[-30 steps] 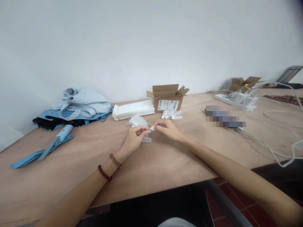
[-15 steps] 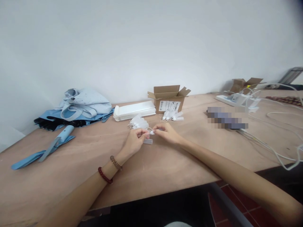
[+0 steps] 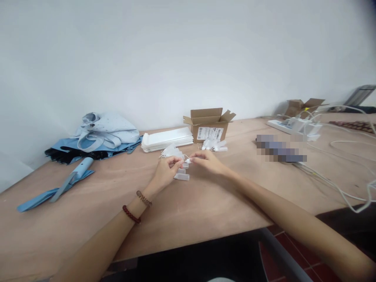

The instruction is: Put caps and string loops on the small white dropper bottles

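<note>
My left hand (image 3: pixel 169 169) is closed in a pinch over the table, its fingertips at a thin white cord (image 3: pixel 186 156). Facing it, my right hand (image 3: pixel 208 161) pinches a small white cap-like piece (image 3: pixel 188 160) from which the cord loops. The fingers partly hide both. Several short translucent white tubes lie just under the left fingertips, the nearest tube (image 3: pixel 182 177) in plain sight. A pile of similar tubes with cords (image 3: pixel 173 150) sits right behind my left hand, and a second pile (image 3: pixel 216 144) lies beyond my right hand.
An open cardboard box (image 3: pixel 209 131) stands against the wall beside a stack of flat white packets (image 3: pixel 167 139). At left lie a light-blue bag (image 3: pixel 108 131) and a blue umbrella handle (image 3: pixel 82 168). A blurred-out device (image 3: pixel 280 149), cables and a power strip (image 3: pixel 280 126) occupy the right.
More translucent tubes now show beneath my left fingertips. Both hands have shifted only slightly and stay pinched close together around the small white piece.
</note>
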The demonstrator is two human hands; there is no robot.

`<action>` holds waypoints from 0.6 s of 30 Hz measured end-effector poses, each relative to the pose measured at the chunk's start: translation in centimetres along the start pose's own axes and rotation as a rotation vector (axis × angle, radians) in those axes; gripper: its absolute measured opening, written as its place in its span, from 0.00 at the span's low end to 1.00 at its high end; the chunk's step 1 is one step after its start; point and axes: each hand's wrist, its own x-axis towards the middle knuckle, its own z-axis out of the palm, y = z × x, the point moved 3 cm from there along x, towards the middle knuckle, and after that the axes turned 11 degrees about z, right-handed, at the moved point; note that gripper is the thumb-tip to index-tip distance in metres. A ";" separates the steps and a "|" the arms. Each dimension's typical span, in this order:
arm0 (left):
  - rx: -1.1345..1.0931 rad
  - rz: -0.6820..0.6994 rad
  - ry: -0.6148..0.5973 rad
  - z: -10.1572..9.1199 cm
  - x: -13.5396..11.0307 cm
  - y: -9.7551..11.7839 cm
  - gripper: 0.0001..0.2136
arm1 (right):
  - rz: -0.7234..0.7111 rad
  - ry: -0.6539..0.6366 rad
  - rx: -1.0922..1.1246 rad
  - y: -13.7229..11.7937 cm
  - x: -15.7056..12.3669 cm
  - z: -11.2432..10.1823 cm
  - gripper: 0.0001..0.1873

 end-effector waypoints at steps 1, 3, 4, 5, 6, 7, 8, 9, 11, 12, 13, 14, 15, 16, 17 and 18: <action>-0.007 -0.007 0.005 -0.1 0.0 -0.2 0.10 | 0.007 -0.001 0.007 0.2 0.0 -0.1 0.12; -0.014 -0.015 0.004 -0.2 0.0 -0.4 0.10 | 0.017 -0.004 0.015 0.4 0.1 -0.2 0.12; -0.016 -0.016 0.002 -0.2 -0.1 -0.5 0.10 | 0.019 -0.008 0.018 0.4 0.1 -0.3 0.13; -0.018 -0.014 -0.001 -0.3 -0.1 -0.5 0.10 | 0.020 -0.016 0.023 0.4 0.1 -0.3 0.13; -0.021 -0.011 -0.005 -0.3 -0.1 -0.5 0.10 | 0.018 -0.028 0.028 0.3 0.0 -0.3 0.13; -0.026 -0.008 -0.007 -0.2 -0.2 -0.5 0.10 | 0.016 -0.040 0.034 0.2 0.0 -0.3 0.12; -0.034 -0.005 -0.009 -0.2 -0.2 -0.4 0.11 | 0.016 -0.052 0.039 0.0 -0.1 -0.2 0.12; -0.041 -0.004 -0.010 -0.1 -0.2 -0.3 0.11 | 0.019 -0.064 0.044 -0.1 -0.2 -0.1 0.12; -0.046 -0.011 -0.016 0.0 -0.2 -0.2 0.10 | 0.023 -0.083 0.047 -0.3 -0.3 0.1 0.12; -0.040 -0.014 -0.019 0.0 -0.2 -0.1 0.10 | 0.020 -0.094 0.043 -0.4 -0.3 0.2 0.13; -0.029 -0.015 -0.023 0.0 -0.2 0.0 0.10 | 0.010 -0.107 0.032 -0.5 -0.3 0.3 0.13; -0.015 -0.013 -0.022 -0.2 -0.1 0.1 0.10 | -0.003 -0.113 0.009 -0.5 -0.2 0.2 0.14; 0.001 -0.009 -0.008 -0.5 0.0 0.0 0.10 | -0.018 -0.103 -0.029 -0.5 -0.1 0.0 0.15; 0.015 -0.002 0.020 -1.0 0.1 -0.1 0.10 | -0.032 -0.074 -0.086 -0.4 0.1 -0.4 0.17; 0.031 0.008 0.062 -1.5 0.2 -0.2 0.11 | -0.039 -0.022 -0.166 -0.1 0.3 -1.0 0.18; 0.048 0.015 0.117 -2.2 0.4 -0.5 0.11 | -0.037 0.050 -0.271 0.3 0.5 -1.8 0.19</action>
